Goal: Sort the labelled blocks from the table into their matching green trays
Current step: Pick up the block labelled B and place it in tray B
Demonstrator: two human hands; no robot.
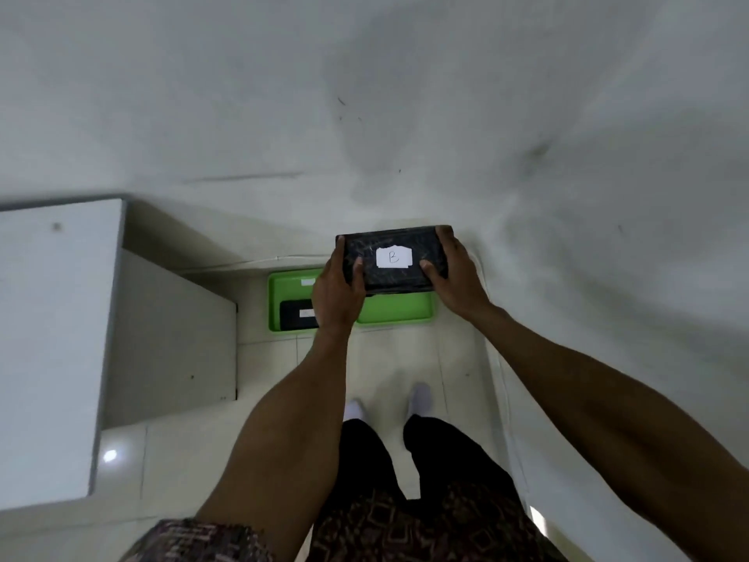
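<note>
I hold a black block (395, 241) with a white label reading "B" in both hands, above the floor. My left hand (336, 294) grips its left end and my right hand (458, 277) grips its right end. Below it on the floor lie two green trays side by side. The left tray (275, 298) holds another black block (294, 314) with a white label, partly hidden by my left hand. Most of the right tray (397, 308) is covered by the held block; the part that shows is bare green.
A white table (52, 338) stands at the left, its side panel (174, 338) reaching close to the left tray. A white wall (405, 115) rises behind the trays and along the right. My feet (389, 403) stand on the tiled floor just before the trays.
</note>
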